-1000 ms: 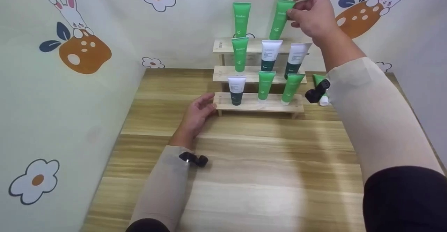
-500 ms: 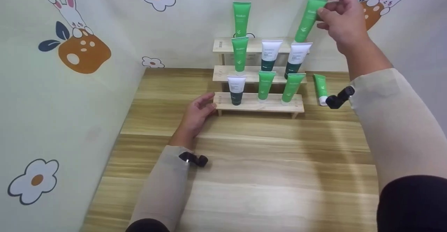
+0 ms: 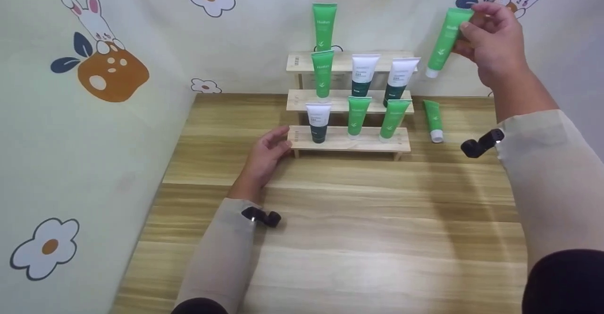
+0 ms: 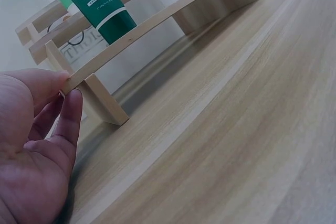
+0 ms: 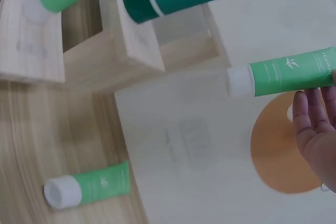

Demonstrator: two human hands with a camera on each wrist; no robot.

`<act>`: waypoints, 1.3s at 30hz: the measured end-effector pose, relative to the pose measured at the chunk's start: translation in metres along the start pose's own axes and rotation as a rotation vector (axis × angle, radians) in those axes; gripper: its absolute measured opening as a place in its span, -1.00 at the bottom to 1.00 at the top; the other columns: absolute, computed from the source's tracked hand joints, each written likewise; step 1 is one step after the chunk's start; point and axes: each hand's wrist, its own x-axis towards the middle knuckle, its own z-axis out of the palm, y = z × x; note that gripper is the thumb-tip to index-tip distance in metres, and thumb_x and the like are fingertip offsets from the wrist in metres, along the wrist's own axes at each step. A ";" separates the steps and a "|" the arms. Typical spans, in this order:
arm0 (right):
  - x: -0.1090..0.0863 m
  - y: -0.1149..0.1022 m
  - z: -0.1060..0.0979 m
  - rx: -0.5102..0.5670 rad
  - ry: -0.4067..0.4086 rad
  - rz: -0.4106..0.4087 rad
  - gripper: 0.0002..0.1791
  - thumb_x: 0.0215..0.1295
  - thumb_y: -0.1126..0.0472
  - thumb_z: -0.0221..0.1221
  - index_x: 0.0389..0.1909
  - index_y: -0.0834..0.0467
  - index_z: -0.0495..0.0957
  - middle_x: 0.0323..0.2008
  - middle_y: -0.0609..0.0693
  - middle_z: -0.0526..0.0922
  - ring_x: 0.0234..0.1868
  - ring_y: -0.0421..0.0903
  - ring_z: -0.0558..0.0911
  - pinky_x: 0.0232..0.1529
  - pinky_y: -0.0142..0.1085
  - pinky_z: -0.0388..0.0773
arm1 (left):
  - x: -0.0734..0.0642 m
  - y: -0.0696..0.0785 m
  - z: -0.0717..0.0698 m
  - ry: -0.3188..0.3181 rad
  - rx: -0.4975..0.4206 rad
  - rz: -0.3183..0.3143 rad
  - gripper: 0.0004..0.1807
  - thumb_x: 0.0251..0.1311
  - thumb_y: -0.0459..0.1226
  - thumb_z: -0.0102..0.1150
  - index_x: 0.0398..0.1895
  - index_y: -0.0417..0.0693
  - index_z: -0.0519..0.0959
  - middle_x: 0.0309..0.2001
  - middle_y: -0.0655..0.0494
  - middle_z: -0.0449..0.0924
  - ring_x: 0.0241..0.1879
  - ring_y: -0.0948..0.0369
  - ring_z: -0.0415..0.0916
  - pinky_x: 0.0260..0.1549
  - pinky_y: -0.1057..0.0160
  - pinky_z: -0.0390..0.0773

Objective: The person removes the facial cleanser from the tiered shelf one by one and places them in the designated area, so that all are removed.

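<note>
at two o'clock from the three-tiered pale wooden rack (image 3: pixel 340 106), the right hand (image 3: pixel 500 45) pinches a slim green white-capped plastic tube (image 3: pixel 444 42), just carried clear of the top tier (image 3: pixel 343 63), so seemingly removed. at eight o'clock, the left hand (image 3: pixel 265 158) pinches the bottom tier (image 3: pixel 349 145).

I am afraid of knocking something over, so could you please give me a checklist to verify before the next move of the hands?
1. Right hand grips the held green tube: ok, pinched near its upper end.
2. Held green tube is apart from the display rack: ok, a gap shows in the head view.
3. Left hand is on the display rack: ok, it pinches the lowest board's left end.
4. Seven tubes on the rack are standing: ok.
5. Table right of the rack is free: not ok, another green tube lies there.
6. White cap of the held tube is tight: cannot tell.
</note>
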 end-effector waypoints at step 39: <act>0.002 0.145 -0.119 -0.024 0.239 0.260 -0.33 0.46 0.18 0.35 0.55 -0.06 0.44 0.09 -0.15 0.45 0.16 -0.22 0.46 0.13 -0.50 0.58 | 0.001 -0.001 -0.001 0.014 -0.053 -0.035 -0.45 0.41 -0.46 0.27 0.45 -0.13 0.52 0.46 -0.10 0.49 0.16 0.15 0.61 0.20 0.27 0.73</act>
